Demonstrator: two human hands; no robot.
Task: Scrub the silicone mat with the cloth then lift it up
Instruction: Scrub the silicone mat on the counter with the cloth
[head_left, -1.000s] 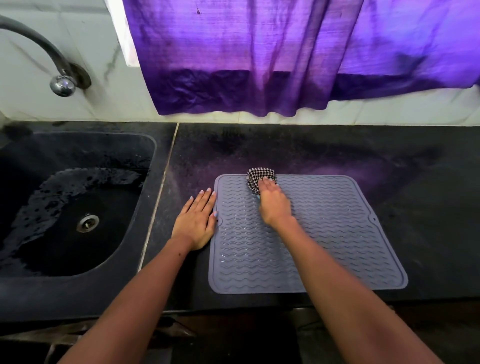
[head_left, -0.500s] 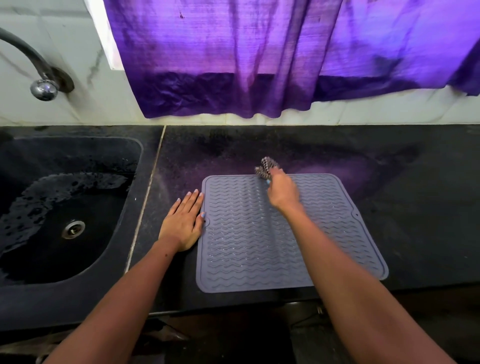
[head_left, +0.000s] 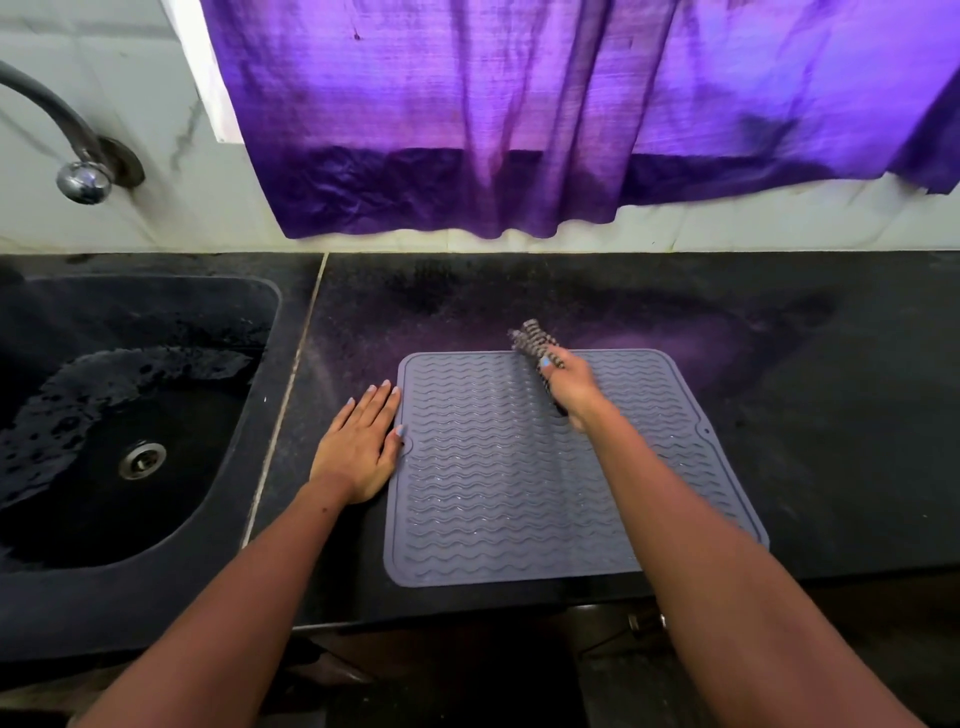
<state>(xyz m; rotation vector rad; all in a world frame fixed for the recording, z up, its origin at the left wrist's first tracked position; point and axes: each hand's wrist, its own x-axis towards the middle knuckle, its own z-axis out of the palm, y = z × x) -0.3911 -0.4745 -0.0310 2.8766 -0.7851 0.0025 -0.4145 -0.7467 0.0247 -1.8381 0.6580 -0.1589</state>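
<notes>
Right now your two bare forearms reach in from the near edge, and the scrubbing step looks to be under way, with the lifting not yet begun. Your left hand (head_left: 358, 449) lies flat and spread on the dark speckled stone counter (head_left: 810, 415), its thumb side just touching the left edge of the grey, wave-ribbed silicone mat (head_left: 498, 488), which sits flat on the counter close to the front lip, to the right of the sink. Your right hand (head_left: 569, 387) is curled round the bunched black-and-white checked cloth (head_left: 532, 338), held near the mat's far edge; whether the cloth presses the surface or hovers just above it is hard to tell. The mat looks soft and flexible, with a raised border, rounded corners and small tabs on both sides, and its ridges glint as if damp. To finish, you would likely need to work the cloth across the nearer rows, then pinch a corner or tab and peel upward, since thin silicone tends to cling to a wet counter. Further left lies the black basin sink (head_left: 171, 525), wet inside around a metal drain (head_left: 141, 460). Beyond, a curved metal tap (head_left: 78, 156) juts from the pale marble wall, and a crinkled purple cloth curtain (head_left: 519, 130) hangs over the backsplash.
</notes>
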